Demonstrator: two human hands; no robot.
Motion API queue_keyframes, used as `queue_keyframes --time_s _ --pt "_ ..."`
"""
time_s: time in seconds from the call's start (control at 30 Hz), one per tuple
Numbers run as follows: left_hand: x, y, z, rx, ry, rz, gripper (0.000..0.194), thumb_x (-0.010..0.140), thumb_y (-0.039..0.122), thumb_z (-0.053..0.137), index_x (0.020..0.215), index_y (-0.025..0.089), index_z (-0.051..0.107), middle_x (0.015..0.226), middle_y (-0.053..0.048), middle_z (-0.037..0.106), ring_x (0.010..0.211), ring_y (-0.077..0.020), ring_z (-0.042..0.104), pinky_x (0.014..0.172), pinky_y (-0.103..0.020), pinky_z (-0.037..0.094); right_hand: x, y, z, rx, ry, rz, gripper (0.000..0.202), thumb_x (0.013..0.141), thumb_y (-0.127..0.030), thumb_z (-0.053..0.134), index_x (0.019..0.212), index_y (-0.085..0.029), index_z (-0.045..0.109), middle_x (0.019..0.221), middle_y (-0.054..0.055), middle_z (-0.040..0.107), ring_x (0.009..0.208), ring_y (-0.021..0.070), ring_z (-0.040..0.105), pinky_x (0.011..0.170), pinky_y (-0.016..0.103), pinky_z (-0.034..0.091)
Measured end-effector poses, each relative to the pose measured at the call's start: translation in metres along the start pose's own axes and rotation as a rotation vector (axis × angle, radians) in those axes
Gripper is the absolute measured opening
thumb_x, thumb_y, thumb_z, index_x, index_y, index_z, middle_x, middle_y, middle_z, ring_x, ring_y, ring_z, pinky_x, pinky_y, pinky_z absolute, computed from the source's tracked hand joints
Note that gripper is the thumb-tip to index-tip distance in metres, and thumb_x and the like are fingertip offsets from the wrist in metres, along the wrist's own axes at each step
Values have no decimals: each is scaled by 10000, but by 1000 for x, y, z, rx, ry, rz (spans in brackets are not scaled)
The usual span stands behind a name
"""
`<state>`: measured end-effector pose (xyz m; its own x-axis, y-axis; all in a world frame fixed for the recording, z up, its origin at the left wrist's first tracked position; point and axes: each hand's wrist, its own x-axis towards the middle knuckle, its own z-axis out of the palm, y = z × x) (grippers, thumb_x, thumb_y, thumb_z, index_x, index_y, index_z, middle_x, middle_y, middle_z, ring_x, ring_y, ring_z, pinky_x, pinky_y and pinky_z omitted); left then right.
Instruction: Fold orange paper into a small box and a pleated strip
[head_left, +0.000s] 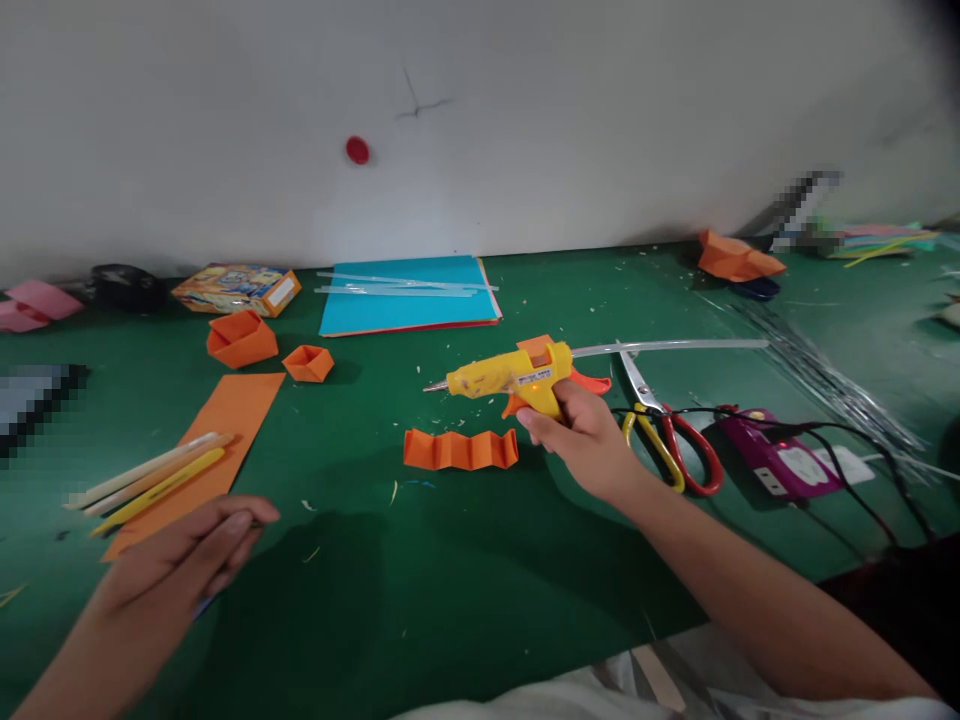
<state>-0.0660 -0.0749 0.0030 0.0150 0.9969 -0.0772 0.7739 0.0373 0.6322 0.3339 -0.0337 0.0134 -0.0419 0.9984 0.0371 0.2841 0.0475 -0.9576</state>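
My right hand is wrapped round the handle of a yellow hot glue gun, its metal nozzle facing left. A long clear glue stick sticks out of its back end. Just below the nozzle, a zigzag-folded orange paper strip stands on the green table. At the lower left, my left hand is closed, thumb against curled fingers; a bit of blue shows beneath it, and I cannot make out what it holds. Beside that hand lies a flat orange paper strip with several pencils on it.
Scissors and a purple power strip with black cables lie right of the glue gun. Two folded orange paper rings stand at the back left near a patterned box. Blue sheets bearing clear glue sticks lie by the wall.
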Motion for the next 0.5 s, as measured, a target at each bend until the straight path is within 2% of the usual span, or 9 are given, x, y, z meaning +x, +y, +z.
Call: queue_keyframes --time_s 0.07,0.13,0.23,0.37,0.5 --pt "4 23 7 -222 -131 -97 399 942 610 452 884 270 653 612 22 527 565 -157 494 505 -260 414 -1 -1 -1 -9 0 -2 285 859 -472 635 850 -201 547 656 -31 509 556 121 449 500 257 359" --pt "9 41 10 -323 -159 -81 365 954 563 468 850 250 623 621 27 488 567 -138 436 517 -249 380 -1 -2 -2 -18 8 -9 285 867 -474 630 868 -199 557 669 -24 530 566 126 465 508 259 371" --pt "13 54 12 -432 -225 -40 409 988 525 410 728 223 503 633 30 414 559 -127 340 494 -250 318 -2 -1 -2 -25 16 -12 280 875 -470 628 874 -197 563 677 -20 543 576 129 475 517 263 383" --pt "16 55 12 -431 -199 7 451 996 531 389 666 223 378 647 30 342 577 -139 309 500 -263 333 -1 0 -1 -39 16 12 292 873 -477 627 882 -189 578 675 -20 543 574 129 471 518 266 370" --pt "20 44 8 -304 -153 72 476 985 556 417 650 221 375 629 28 351 557 -138 333 495 -267 331 0 0 -1 -44 21 12 304 860 -488 635 878 -190 576 672 -24 531 573 129 469 515 265 366"
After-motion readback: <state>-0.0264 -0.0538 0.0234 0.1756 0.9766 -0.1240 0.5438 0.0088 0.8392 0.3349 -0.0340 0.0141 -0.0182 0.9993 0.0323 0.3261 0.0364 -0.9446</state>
